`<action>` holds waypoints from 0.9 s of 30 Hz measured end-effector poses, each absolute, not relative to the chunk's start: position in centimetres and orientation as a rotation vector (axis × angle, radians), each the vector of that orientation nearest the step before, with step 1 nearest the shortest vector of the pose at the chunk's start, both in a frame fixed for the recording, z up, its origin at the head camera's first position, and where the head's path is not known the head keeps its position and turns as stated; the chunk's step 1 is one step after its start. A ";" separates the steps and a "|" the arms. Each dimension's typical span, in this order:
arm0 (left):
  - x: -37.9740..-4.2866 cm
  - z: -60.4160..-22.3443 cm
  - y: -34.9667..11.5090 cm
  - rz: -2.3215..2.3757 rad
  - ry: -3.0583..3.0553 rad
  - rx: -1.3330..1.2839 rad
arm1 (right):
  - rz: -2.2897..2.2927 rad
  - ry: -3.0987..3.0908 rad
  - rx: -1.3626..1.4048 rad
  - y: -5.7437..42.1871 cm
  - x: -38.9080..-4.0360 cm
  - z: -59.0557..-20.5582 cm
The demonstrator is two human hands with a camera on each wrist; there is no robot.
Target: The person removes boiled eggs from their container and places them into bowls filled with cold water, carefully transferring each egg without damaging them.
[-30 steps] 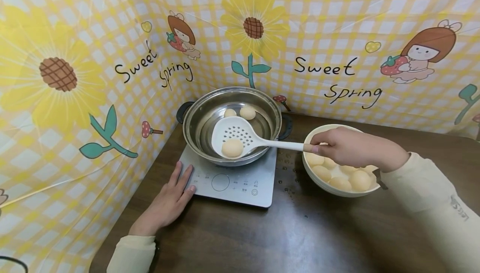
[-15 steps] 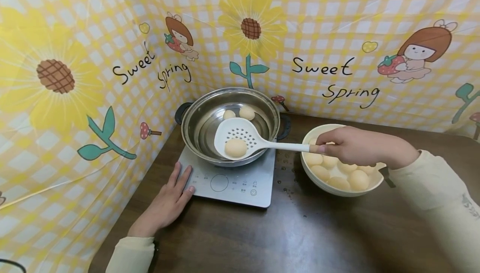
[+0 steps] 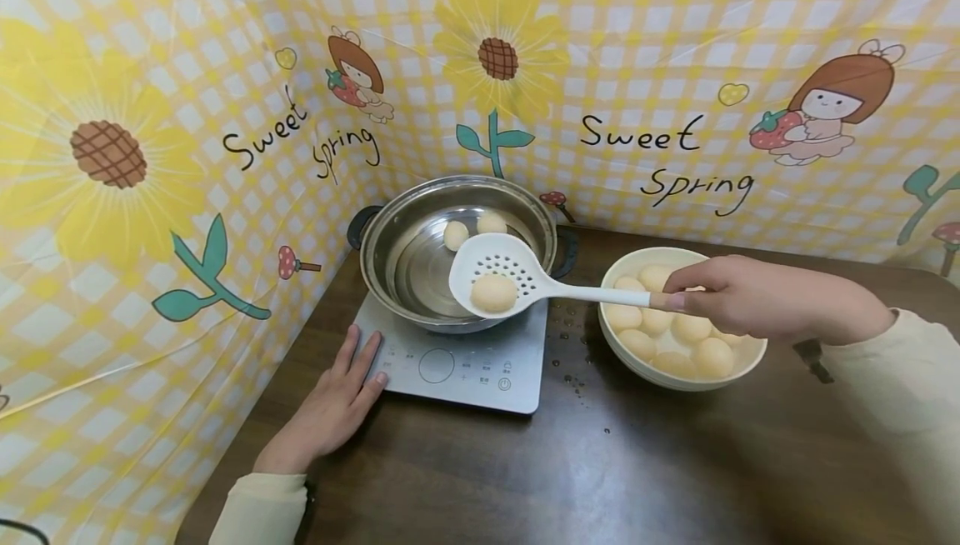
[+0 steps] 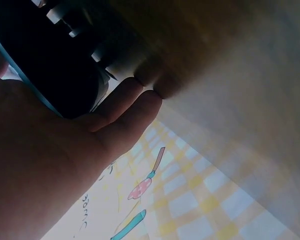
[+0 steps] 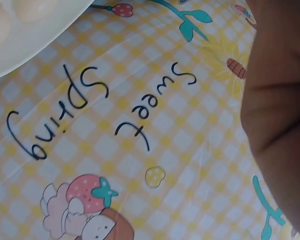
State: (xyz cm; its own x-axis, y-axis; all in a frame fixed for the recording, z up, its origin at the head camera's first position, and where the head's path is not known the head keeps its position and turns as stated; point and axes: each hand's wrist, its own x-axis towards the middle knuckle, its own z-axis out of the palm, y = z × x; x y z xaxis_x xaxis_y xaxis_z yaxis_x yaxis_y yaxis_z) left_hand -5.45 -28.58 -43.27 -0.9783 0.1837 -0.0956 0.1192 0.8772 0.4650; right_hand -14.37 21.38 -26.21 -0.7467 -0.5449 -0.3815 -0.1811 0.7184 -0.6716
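My right hand (image 3: pixel 757 295) grips the light wooden end of a white slotted spoon (image 3: pixel 592 293), above the bowl. One beige egg (image 3: pixel 493 292) lies in the spoon's perforated head, which overlaps the near right rim of the steel pot (image 3: pixel 420 299) in the head view. Two more eggs, one of them a pale egg (image 3: pixel 455 236), sit towards the back of the pot. My left hand (image 3: pixel 330 403) lies with straight, spread fingers at the near left corner of the white induction cooktop (image 3: pixel 487 391); the left wrist view shows the hand (image 4: pixel 55 150) by its dark underside.
A cream bowl (image 3: pixel 637 374) of several eggs stands right of the cooktop. Water drops (image 3: pixel 570 382) dot the brown table (image 3: pixel 600 478) between them. The pot's black side handles stick out left and right. A yellow checked cloth (image 3: pixel 637 45) covers the walls behind and left.
The slotted spoon with its egg has moved right, from over the pot's middle to its right rim, and my right hand has moved with it. My left hand has stayed put.
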 end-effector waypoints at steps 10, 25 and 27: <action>-5.5 -43.1 -28.5 0.716 2.903 0.237 | -0.885 2.322 -0.482 25.0 -13.6 -26.6; -5.4 -43.1 -28.4 0.716 2.901 0.227 | -0.949 2.353 -0.475 32.4 -12.0 -29.3; -5.4 -43.1 -28.4 0.726 2.899 0.225 | -0.960 2.366 -0.484 33.5 -11.8 -29.8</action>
